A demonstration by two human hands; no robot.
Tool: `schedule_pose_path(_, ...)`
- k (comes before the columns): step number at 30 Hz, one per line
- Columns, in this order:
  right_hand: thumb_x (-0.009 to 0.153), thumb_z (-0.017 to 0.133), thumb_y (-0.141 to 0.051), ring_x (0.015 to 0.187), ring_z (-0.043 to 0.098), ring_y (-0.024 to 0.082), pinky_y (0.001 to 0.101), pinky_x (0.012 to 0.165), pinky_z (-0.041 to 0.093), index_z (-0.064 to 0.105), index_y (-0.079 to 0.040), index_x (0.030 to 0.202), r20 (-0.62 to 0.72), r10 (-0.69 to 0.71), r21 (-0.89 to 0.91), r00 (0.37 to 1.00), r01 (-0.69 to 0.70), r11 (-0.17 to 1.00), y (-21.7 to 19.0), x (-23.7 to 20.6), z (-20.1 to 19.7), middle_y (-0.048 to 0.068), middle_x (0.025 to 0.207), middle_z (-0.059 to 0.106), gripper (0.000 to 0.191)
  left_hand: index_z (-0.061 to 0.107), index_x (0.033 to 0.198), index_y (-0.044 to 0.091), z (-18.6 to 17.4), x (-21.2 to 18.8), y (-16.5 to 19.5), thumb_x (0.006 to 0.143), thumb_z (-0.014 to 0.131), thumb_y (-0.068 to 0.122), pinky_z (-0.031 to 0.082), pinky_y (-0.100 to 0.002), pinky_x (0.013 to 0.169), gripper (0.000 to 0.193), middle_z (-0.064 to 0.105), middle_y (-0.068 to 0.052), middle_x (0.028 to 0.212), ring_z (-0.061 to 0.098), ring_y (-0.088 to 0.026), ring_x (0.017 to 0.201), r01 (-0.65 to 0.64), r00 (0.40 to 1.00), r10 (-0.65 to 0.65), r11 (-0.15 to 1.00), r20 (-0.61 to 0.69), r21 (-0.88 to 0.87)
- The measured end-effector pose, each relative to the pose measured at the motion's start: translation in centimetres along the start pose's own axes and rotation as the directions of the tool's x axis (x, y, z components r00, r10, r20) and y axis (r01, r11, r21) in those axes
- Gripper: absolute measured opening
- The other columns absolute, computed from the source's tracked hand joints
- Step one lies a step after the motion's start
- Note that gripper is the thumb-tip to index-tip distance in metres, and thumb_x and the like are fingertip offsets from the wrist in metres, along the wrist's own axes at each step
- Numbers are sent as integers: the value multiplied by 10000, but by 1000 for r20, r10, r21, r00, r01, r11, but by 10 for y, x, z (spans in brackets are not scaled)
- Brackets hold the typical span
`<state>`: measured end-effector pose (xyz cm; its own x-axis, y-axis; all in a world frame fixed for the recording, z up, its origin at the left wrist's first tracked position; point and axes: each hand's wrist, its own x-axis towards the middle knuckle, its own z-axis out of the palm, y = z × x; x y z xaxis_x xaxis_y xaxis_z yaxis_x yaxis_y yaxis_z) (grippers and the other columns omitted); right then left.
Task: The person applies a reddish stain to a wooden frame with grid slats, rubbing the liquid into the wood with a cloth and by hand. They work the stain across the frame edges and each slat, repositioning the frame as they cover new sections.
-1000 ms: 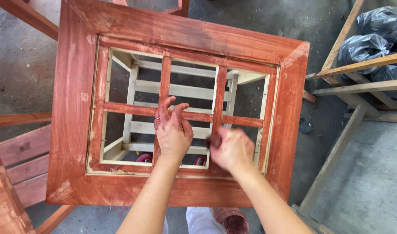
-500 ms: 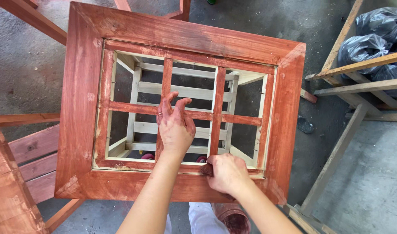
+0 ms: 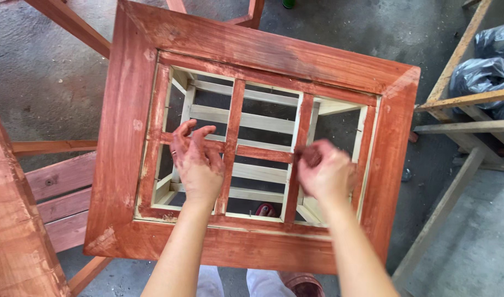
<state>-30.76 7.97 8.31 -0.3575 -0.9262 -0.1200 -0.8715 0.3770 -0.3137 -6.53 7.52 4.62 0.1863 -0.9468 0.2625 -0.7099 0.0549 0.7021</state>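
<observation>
Nearest the camera, both forearms reach up over the near rail of the red-stained wooden window frame point(image 3: 252, 49), which lies flat across pale unstained slats point(image 3: 263, 122). The left hand point(image 3: 196, 160) rests on the grid's horizontal crossbar point(image 3: 263, 153), fingers spread and curled, grip loose, holding nothing. The right hand point(image 3: 324, 171) is bunched tight against the right vertical bar point(image 3: 302, 124); what its grip pinches, I cannot tell. Beyond, at the far right, black plastic bags point(image 3: 485, 71) sit on the concrete floor point(image 3: 48, 71).
</observation>
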Motion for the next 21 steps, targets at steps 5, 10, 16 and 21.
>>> schedule_pose_path(5, 786, 772, -253, 831, 741, 292, 446, 823, 579, 752, -166, 950, -10, -105, -9, 994, 105, 994, -59, -31, 52, 99, 899, 776, 187, 680, 1138, 78, -27, 21, -16, 806, 523, -80, 415, -453, 1102, 400, 556, -154, 1293, 516, -348, 1282, 89, 996, -90, 993, -13, -81)
schedule_pose_path(10, 687, 819, -325, 852, 714, 342, 453, 792, 571, 688, -123, 882, -39, -450, 247, 892, 445, 861, -163, -47, 91, 125, 885, 741, 310, 689, 1115, 61, -47, 36, -24, 789, 526, -80, 411, -442, 1116, 391, 565, -155, 1283, 526, -338, 1284, 116, 992, -122, 982, -32, -150)
schedule_pose_path(16, 703, 776, -273, 915, 750, 320, 460, 758, 600, 743, -254, 1090, 193, -197, 140, 961, 172, 975, -118, -31, 52, 87, 944, 781, 389, 685, 1117, 55, -57, 32, -28, 822, 540, -70, 402, -456, 1116, 352, 573, -160, 1268, 523, -350, 1286, 109, 993, -113, 985, -29, -130)
schedule_pose_path(21, 748, 803, -328, 923, 750, 314, 450, 844, 595, 719, -251, 1151, 140, 191, -20, 972, -190, 981, -71, -23, 20, 91, 979, 777, 418, 679, 1126, 76, -62, 20, -40, 825, 551, -50, 408, -469, 1110, 350, 579, -141, 1253, 537, -355, 1266, 133, 991, -135, 981, -7, -144)
